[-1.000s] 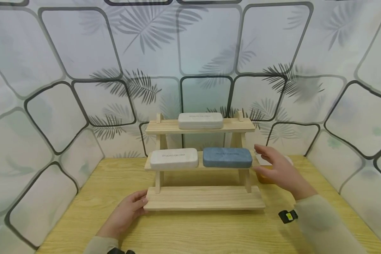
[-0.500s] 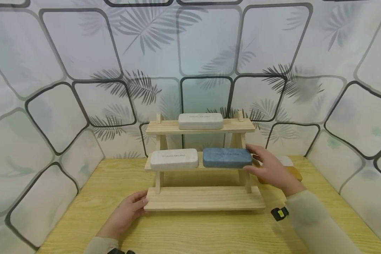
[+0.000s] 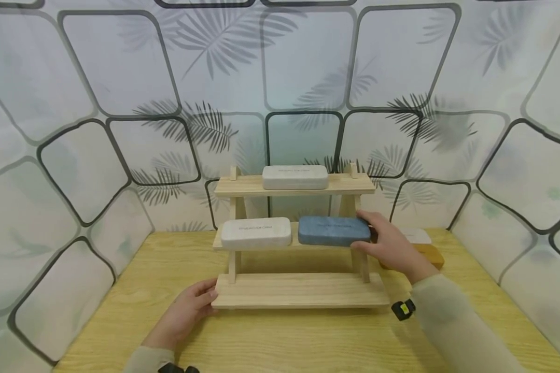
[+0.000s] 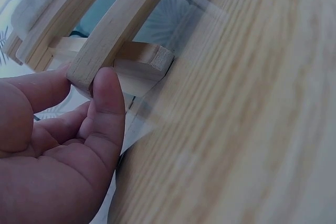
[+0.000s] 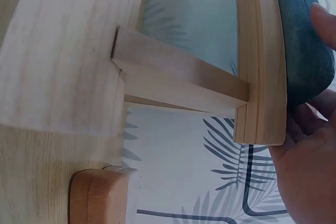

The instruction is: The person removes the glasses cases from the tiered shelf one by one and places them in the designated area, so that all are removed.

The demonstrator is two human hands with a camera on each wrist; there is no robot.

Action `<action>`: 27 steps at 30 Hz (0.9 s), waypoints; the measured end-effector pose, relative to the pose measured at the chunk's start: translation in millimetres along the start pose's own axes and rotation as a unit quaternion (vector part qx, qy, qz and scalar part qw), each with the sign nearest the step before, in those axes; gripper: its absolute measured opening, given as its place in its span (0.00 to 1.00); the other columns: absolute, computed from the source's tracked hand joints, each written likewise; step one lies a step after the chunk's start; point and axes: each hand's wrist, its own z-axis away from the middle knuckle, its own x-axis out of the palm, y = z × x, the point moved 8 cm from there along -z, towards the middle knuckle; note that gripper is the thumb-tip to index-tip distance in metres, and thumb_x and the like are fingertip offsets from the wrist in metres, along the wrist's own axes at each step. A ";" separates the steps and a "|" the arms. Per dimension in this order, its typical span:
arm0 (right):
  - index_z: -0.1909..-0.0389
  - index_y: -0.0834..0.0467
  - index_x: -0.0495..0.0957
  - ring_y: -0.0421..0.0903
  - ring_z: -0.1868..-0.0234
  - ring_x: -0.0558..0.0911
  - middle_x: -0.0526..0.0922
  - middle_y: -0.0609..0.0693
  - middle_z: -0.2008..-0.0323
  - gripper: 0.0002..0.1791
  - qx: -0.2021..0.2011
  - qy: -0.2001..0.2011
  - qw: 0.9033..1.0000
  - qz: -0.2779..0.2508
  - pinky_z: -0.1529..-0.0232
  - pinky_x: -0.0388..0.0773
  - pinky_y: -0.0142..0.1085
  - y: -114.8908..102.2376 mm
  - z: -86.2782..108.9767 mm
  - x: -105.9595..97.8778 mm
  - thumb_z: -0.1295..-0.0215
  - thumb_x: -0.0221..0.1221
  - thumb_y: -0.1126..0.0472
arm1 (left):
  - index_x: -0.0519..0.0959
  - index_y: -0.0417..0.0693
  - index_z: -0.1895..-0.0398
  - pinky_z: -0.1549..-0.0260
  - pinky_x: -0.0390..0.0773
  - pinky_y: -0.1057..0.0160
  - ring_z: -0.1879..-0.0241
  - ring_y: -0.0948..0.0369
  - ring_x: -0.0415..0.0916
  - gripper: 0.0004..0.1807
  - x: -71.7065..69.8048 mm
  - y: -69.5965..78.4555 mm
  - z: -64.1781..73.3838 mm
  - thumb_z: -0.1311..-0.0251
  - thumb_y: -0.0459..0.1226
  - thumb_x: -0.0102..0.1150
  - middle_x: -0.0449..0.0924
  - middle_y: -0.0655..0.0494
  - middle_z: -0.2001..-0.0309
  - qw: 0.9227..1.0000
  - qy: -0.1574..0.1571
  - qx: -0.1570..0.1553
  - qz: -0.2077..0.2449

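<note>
A three-tier wooden display stand (image 3: 301, 291) stands on the table. My left hand (image 3: 186, 313) pinches the left end of its lowest board; the left wrist view shows thumb and finger on the board's end (image 4: 86, 74). My right hand (image 3: 392, 248) is at the right end of a blue glasses case (image 3: 333, 231) on the middle shelf, thumb in front and fingers behind. The right wrist view shows the thumb against the blue glasses case (image 5: 302, 40). A white glasses case (image 3: 256, 233) lies to its left, and a pale grey glasses case (image 3: 295, 177) sits on the top shelf.
Behind the right forearm, an orange-brown case (image 3: 433, 255) and a white case (image 3: 417, 236) lie on the table (image 3: 270, 342), right of the stand. Patterned curtain (image 3: 303, 88) encloses the back and sides.
My right hand has moved left from beside the stand onto the right end of the blue glasses case, uncovering more of the orange-brown case. The left hand stays in place.
</note>
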 end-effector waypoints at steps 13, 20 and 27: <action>0.23 0.63 0.59 0.64 0.36 0.69 0.66 0.65 0.33 0.57 0.044 0.022 0.997 0.055 0.37 0.66 0.62 -1.6 -5.7 9.2 0.44 0.69 0.33 | 0.53 0.23 0.26 0.51 0.80 0.58 0.45 0.54 0.76 0.32 1.2 1.9 0.7 0.21 0.37 0.48 0.67 0.31 0.33 1.000 -0.005 -0.001 0.001; 0.25 0.62 0.62 0.63 0.37 0.70 0.69 0.64 0.35 0.56 0.056 0.037 0.995 0.073 0.37 0.67 0.61 -4.9 -5.6 9.1 0.44 0.69 0.32 | 0.55 0.24 0.26 0.50 0.81 0.57 0.45 0.53 0.76 0.33 0.1 0.2 -0.9 0.22 0.38 0.51 0.67 0.31 0.34 1.000 0.002 -0.005 0.004; 0.27 0.61 0.65 0.62 0.36 0.70 0.70 0.62 0.35 0.52 0.045 0.047 0.995 0.069 0.37 0.66 0.61 -6.7 -1.9 8.4 0.43 0.68 0.32 | 0.54 0.23 0.26 0.50 0.80 0.58 0.45 0.53 0.77 0.33 1.0 2.3 0.6 0.22 0.38 0.50 0.68 0.31 0.34 1.000 -0.003 0.004 0.003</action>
